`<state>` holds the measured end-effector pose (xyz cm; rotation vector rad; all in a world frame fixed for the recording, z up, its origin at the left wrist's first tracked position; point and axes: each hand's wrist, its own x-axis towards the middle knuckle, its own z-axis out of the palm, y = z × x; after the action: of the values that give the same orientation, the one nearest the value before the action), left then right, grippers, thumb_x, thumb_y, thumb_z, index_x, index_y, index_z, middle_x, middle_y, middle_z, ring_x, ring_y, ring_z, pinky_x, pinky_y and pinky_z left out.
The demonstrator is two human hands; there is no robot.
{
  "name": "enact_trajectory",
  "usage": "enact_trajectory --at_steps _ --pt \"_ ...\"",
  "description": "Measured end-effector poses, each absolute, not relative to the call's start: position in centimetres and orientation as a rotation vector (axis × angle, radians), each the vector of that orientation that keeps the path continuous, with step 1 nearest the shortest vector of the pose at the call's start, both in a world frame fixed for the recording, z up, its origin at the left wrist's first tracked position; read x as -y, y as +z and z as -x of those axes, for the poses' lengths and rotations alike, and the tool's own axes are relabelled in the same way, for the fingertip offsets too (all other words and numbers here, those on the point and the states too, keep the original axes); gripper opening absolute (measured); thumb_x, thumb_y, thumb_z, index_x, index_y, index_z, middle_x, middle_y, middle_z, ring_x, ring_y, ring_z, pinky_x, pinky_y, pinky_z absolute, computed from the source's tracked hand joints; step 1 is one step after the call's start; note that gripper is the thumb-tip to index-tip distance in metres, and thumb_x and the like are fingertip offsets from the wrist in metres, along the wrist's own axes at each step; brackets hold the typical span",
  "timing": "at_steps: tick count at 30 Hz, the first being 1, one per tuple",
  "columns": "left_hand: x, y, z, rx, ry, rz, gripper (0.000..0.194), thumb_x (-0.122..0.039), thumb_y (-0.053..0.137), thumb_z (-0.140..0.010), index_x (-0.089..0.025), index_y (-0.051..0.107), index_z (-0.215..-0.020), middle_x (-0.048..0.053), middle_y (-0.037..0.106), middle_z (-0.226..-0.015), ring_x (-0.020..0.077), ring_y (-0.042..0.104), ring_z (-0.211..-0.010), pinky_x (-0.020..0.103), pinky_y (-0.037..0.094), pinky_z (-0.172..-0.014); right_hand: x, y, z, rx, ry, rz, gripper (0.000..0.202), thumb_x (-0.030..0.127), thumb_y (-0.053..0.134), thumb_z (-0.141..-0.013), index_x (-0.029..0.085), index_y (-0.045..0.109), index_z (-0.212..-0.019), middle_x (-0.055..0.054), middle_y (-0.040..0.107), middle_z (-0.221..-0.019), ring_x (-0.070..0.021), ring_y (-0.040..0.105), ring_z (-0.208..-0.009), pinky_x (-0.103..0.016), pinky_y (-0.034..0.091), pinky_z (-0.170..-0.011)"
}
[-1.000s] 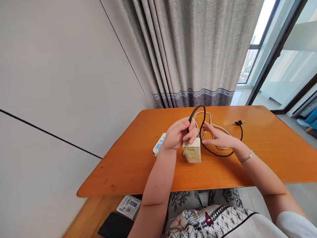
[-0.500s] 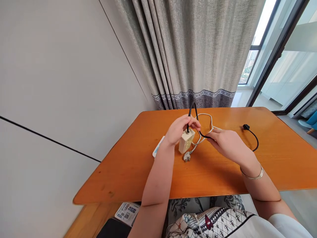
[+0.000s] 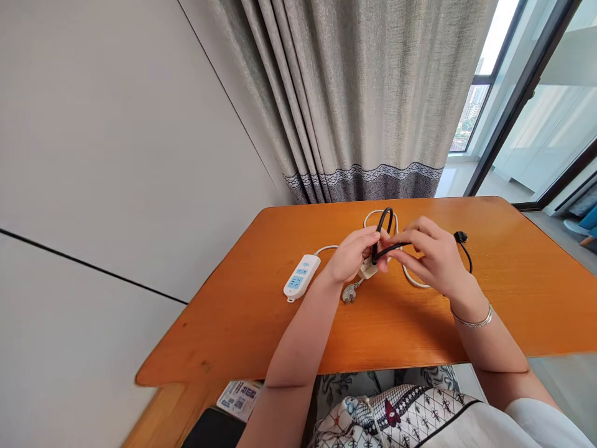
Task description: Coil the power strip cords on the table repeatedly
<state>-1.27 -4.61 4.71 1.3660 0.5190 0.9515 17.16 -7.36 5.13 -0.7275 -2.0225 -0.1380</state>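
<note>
Currently, in the head view, we hold a black cable (image 3: 392, 248) above the counter (image 3: 233, 330), between our hands. Its span runs crosswise from the left hand (image 3: 353, 255), rising slightly to the right hand (image 3: 433, 258); a loop stands over the left fingers. We have the left fingers closed on the cable and the right fingers pinched along the span. The cream block (image 3: 368, 270) lies just below the left fingers; we cannot tell whether they grip it.

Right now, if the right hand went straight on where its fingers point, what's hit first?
Most likely the left hand, past the black cable that the right hand itself holds. Depth between the hands is unclear from this view.
</note>
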Motion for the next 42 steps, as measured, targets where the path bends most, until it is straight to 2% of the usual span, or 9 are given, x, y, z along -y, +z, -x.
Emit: enact_trajectory --at_steps 7,10,14,18,22,28,35,39,42 --pt "5.6 5.4 1.8 -0.419 0.765 -1.282 0.034 -0.046 0.063 -0.080 -0.017 0.053 -0.064 -0.007 0.038 -0.039 0.0074 0.033 -0.034 0.026 0.037 -0.050 5.7 4.9 -17.4 1.929 -0.117 0.722 0.031 0.036 0.060 -0.098 0.026 0.067 -0.126 -0.011 0.066 -0.122 -0.0192 0.068 -0.094 -0.032 0.059 -0.075" --pt "5.9 5.8 2.3 -0.419 0.746 -1.302 0.043 -0.053 0.059 -0.084 -0.018 0.049 -0.061 -0.009 0.030 -0.039 0.0059 0.029 -0.034 0.029 0.045 -0.059 5.9 4.9 -17.1 1.965 -0.163 0.688 0.029 0.028 0.055 -0.101 0.025 0.066 -0.128 -0.010 0.071 -0.116 -0.0189 0.070 -0.100 -0.030 0.059 -0.078" --pt "6.3 6.1 2.8 -0.439 0.748 -1.385 0.054 -0.067 0.060 -0.083 -0.018 0.051 -0.062 -0.009 0.030 -0.042 0.0060 0.026 -0.037 0.028 0.043 -0.054 6.2 5.0 -16.9 1.898 -0.328 0.616 0.022 0.021 0.057 -0.100 0.021 0.069 -0.118 -0.008 0.074 -0.097 -0.0161 0.070 -0.083 -0.027 0.058 -0.072" --pt "6.7 6.3 3.0 -0.463 0.788 -1.440 0.054 -0.069 0.061 -0.084 -0.017 0.057 -0.070 -0.008 0.034 -0.045 0.0076 0.031 -0.042 0.027 0.044 -0.054 6.4 5.1 -16.8 1.865 -0.382 0.582 0.018 0.017 0.059 -0.098 0.019 0.071 -0.111 -0.007 0.074 -0.089 -0.0152 0.068 -0.076 -0.026 0.056 -0.069" --pt "7.2 6.4 2.9 -0.435 0.818 -1.411 0.049 -0.065 0.059 -0.088 -0.016 0.061 -0.081 -0.009 0.034 -0.047 0.0074 0.030 -0.042 0.027 0.049 -0.059 6.8 5.5 -16.7 1.869 -0.261 0.582 0.020 0.017 0.058 -0.098 0.021 0.072 -0.112 -0.006 0.073 -0.088 -0.0142 0.067 -0.075 -0.025 0.055 -0.066" --pt "7.7 6.9 3.4 -0.322 0.893 -1.175 0.041 -0.049 0.061 -0.093 -0.019 0.046 -0.070 -0.011 0.025 -0.045 0.0048 0.017 -0.039 0.018 0.038 -0.046 6.5 5.4 -17.1 1.912 0.008 0.677 0.033 0.018 0.047 -0.102 0.022 0.068 -0.127 -0.004 0.070 -0.087 -0.0137 0.064 -0.072 -0.028 0.055 -0.070" --pt "7.9 8.4 4.5 -0.366 1.098 -0.745 0.046 -0.032 0.021 -0.107 -0.020 0.033 -0.065 -0.011 0.013 -0.044 0.0051 0.005 -0.034 0.012 0.028 -0.035 6.1 4.8 -17.5 2.083 0.456 0.931 0.049 0.025 0.035 -0.104 0.018 0.042 -0.152 -0.005 0.071 -0.097 -0.0116 0.063 -0.062 -0.031 0.056 -0.070" --pt "7.4 9.0 5.0 -0.367 1.332 -0.594 0.044 -0.031 0.019 -0.108 -0.021 0.032 -0.067 -0.011 0.012 -0.046 0.0048 0.011 -0.032 0.010 0.026 -0.036 6.3 4.5 -17.3 2.191 0.473 1.106 0.058 0.025 0.037 -0.101 0.017 0.027 -0.158 -0.009 0.072 -0.106 -0.0169 0.068 -0.070 -0.037 0.056 -0.075" --pt "6.7 9.2 5.7 -0.320 1.488 -0.539 0.042 -0.030 0.020 -0.109 -0.020 0.034 -0.070 -0.011 0.013 -0.047 0.0042 0.017 -0.032 0.009 0.029 -0.038 5.8 3.9 -17.3 2.146 0.377 1.186 0.057 0.025 0.043 -0.099 0.017 0.033 -0.154 -0.008 0.072 -0.099 -0.0192 0.068 -0.070 -0.037 0.055 -0.072"
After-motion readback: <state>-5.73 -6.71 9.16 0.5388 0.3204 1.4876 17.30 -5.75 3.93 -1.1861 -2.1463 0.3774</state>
